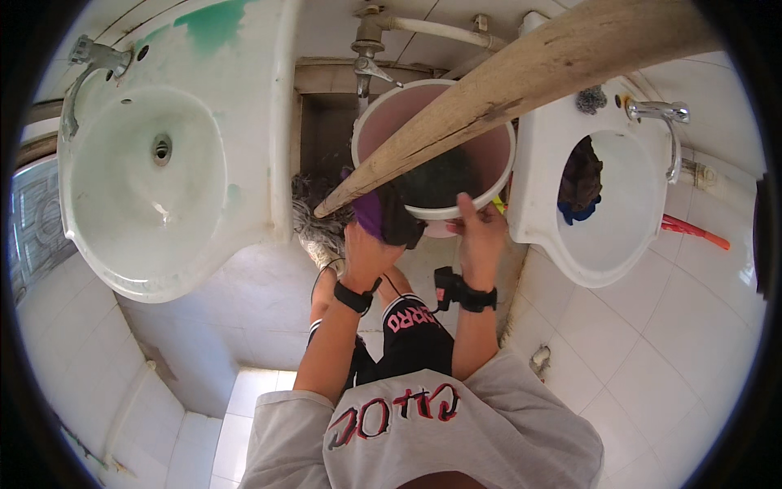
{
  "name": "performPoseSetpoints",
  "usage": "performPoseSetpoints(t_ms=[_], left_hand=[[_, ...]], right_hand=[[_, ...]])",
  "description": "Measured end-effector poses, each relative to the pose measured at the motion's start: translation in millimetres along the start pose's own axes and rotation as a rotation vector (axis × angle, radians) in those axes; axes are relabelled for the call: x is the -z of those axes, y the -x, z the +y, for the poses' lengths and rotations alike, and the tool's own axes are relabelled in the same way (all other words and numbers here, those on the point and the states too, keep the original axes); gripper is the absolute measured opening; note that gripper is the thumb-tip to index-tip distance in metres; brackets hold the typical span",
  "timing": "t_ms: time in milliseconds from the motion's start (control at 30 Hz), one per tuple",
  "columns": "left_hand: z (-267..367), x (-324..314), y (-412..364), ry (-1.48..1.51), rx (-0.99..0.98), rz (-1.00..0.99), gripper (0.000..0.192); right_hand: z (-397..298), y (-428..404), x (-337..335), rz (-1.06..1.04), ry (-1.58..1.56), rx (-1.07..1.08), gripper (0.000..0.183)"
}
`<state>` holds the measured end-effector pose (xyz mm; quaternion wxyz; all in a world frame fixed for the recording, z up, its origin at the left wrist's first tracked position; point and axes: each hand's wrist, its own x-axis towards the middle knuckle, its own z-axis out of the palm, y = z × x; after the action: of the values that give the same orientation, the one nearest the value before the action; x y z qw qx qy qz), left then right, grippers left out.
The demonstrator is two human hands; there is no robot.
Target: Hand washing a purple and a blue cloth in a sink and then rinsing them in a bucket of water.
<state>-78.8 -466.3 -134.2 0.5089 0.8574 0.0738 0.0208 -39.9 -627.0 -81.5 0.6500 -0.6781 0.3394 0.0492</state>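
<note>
My left hand (368, 249) grips a purple and black cloth (386, 214) at the front left of a round plastic bucket (374, 131). With the thumb over the white rim, my right hand (481, 235) holds the bucket's near right side. Dark contents, partly hidden, lie at the bottom of the bucket, which looks tilted. A wall tap (368, 66) hangs just beyond the rim, and water seems to run below its spout. Across the bucket slants the wooden handle (489, 91) of a mop, whose grey strands (317, 214) rest beside my left hand.
A white washbasin (256, 183) with green stains stands left. Another washbasin (635, 250), right, holds a dark brown and blue cloth (580, 180); a steel wool scourer (591, 99) sits on its ledge. A red-handled object (696, 231) shows beyond it. The mop handle crosses the upper right.
</note>
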Motion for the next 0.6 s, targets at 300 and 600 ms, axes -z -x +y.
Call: performPoseSetpoints(t_ms=[300,600], left_hand=[[-72,-25,-5,0.045,0.129,0.129,0.053],[-87,-43,3,0.234,0.487,0.317,0.054]], right_hand=[[45,-22,-63,-0.028,0.171,0.021,0.03],[126,-96,-96,-0.158,0.627,0.572,0.039]])
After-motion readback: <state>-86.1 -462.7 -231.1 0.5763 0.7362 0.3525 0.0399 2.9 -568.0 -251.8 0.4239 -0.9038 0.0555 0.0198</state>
